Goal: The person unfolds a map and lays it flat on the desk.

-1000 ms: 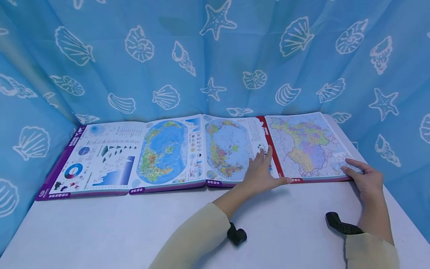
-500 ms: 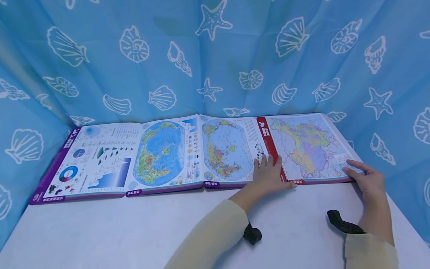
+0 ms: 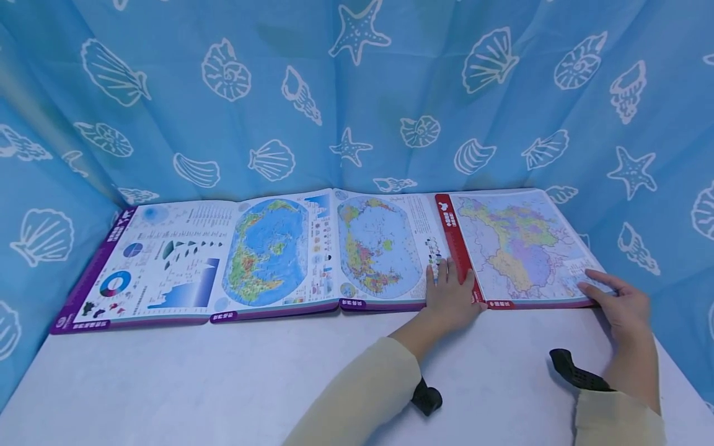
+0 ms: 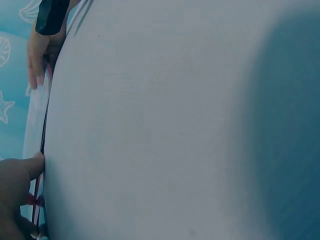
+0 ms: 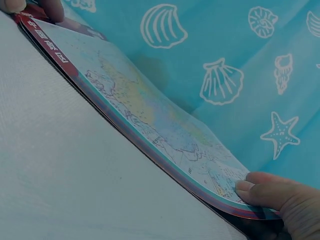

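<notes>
A long row of printed map panels lies on the white table. The purple-edged folding map (image 3: 268, 254) shows charts and two world maps. At its right end is the red-edged map (image 3: 513, 241), coloured in pastel regions. My left hand (image 3: 452, 300) rests with its fingers spread over the red strip, the thumb along the near edge. At the near right corner, my right hand (image 3: 625, 306) pinches the red-edged map, thumb on top, as the right wrist view shows. The right hand's other fingers are mostly hidden beneath the corner.
A blue curtain (image 3: 312, 99) with white shells and starfish hangs close behind the maps and at both sides. The white table (image 3: 223, 384) extends in front of them. A black device (image 3: 580, 371) is strapped to each wrist under beige sleeves (image 3: 357, 396).
My left hand has moved right and lowered its fingers onto the red strip. The red-edged map has shifted slightly right, with my right hand still pinching its corner.
</notes>
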Tool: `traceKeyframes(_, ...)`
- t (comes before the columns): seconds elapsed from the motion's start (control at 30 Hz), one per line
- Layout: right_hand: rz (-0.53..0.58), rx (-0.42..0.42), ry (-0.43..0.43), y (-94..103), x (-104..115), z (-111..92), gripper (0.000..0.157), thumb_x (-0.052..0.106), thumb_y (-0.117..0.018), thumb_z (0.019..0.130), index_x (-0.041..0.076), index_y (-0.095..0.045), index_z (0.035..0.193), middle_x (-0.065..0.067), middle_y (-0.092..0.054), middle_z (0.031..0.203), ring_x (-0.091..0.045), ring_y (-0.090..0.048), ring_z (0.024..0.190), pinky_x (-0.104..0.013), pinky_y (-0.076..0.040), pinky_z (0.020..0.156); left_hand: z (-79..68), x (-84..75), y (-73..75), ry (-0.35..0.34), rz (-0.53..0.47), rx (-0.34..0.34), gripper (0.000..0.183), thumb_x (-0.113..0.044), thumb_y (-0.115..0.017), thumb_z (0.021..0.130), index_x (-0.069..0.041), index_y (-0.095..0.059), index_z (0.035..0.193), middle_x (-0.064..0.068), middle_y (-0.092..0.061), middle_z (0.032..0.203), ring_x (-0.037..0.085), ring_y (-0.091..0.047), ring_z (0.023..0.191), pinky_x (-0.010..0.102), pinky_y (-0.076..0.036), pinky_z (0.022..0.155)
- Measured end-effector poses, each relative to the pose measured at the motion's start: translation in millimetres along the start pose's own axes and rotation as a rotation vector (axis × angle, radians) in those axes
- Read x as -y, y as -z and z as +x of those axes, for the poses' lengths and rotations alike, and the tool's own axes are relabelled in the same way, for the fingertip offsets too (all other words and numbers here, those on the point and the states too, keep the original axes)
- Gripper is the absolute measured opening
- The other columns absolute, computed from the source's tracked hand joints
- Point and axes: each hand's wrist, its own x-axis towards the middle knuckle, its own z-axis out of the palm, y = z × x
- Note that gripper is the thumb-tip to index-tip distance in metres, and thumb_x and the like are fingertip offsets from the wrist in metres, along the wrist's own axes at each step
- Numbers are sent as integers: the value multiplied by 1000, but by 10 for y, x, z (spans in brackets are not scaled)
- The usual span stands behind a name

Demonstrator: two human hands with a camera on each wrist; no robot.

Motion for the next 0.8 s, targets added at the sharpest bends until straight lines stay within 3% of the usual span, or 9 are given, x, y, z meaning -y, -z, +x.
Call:
traceKeyframes(0.1,58,2,6,-5,-9,-8,74,46,-82,65,27,-57,132,10,-49,108,2,-52,76,-8,-47,54,-6,-16,-10,14,-37,-9,75,-52,-60,86,-29,-28,149,2,-17,158,23,-7,146,46,-6,118)
traceKeyframes(0.17,71,0,9,-13,-9,-11,73,45,-83,65,27,-58,131,15,-47,100,2,-53,74,-8,-48,54,-8,-22,0,29,-120,-22,73,-46,-64,85,-29,-31,148,2,-18,158,23,-7,146,46,-5,118)
traceKeyframes(0.37,27,-18,1,-40,0,6,74,48,-83,63,29,-58,131,4,-45,129,-1,-47,82,-7,-46,54,-19,-5,44,82,-410,-59,76,-28,-74,77,-28,-40,145,-1,-23,157,20,-10,146,46,-2,118)
traceKeyframes(0.53,43,-20,-7,-23,-12,40,76,47,-83,63,29,-57,131,2,-41,136,-2,-45,86,-6,-45,55,-18,10,41,53,-479,-86,73,-28,-75,78,-23,-43,143,-1,-27,155,17,-14,145,49,-5,118)
traceKeyframes(0.63,28,-34,-16,-4,-25,60,76,49,-82,63,30,-56,132,1,-35,145,-8,-43,102,-5,-47,64,-18,12,33,27,-515,-96,71,-27,-74,79,-20,-43,143,0,-27,155,17,-15,145,49,-7,117)
traceKeyframes(0.73,12,-38,-26,18,-31,62,76,49,-83,63,31,-56,132,1,-31,148,-13,-37,112,-5,-46,70,-22,7,14,17,-650,-105,70,-23,-73,81,-18,-43,143,0,-24,156,17,-17,145,42,-17,117)
traceKeyframes(0.8,16,-24,-29,33,-31,49,74,48,-83,62,32,-58,130,0,-40,138,-12,-39,108,-6,-47,70,-27,3,-3,4,-781,-116,70,-20,-73,81,-16,-42,144,-1,-20,157,16,-17,145,35,-26,115)
